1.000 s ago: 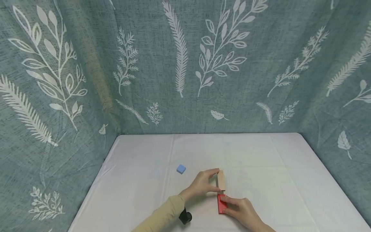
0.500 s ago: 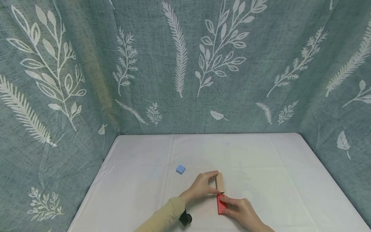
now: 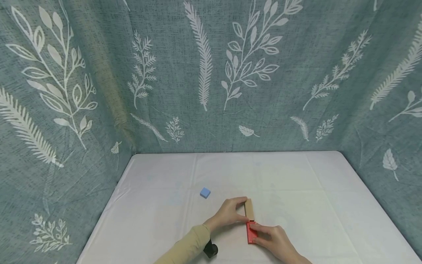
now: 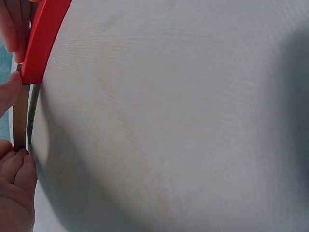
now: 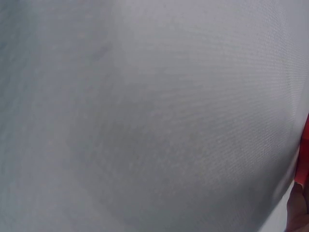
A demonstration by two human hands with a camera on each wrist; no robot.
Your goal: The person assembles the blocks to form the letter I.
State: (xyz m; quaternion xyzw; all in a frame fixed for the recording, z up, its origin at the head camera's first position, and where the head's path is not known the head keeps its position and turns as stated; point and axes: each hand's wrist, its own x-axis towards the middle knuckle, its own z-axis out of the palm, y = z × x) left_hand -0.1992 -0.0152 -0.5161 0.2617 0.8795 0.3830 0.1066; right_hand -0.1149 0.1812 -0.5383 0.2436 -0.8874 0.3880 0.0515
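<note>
In the head view, my left hand (image 3: 226,214) grips a light wooden block (image 3: 249,210) by its two ends, thumb at the near end and fingers at the far end. Directly in front of its near end lies a red block (image 3: 249,236), held by my right hand (image 3: 276,239) between thumb and fingers. The two blocks stand end to end and appear to touch. The left wrist view has the red block (image 4: 41,46) meeting the wooden block (image 4: 20,116) near the left thumb. Only a sliver of the red block (image 5: 303,162) shows in the right wrist view.
A small blue block (image 3: 205,193) lies on the white tablecloth (image 3: 158,205), beyond and left of my left hand. A black device (image 3: 211,249) is worn at the left wrist. Patterned green curtains (image 3: 217,128) enclose the table at the back and sides.
My left hand has drawn the wooden block toward me, closing the gap to the red block. My right hand and the red block have stayed almost still.
</note>
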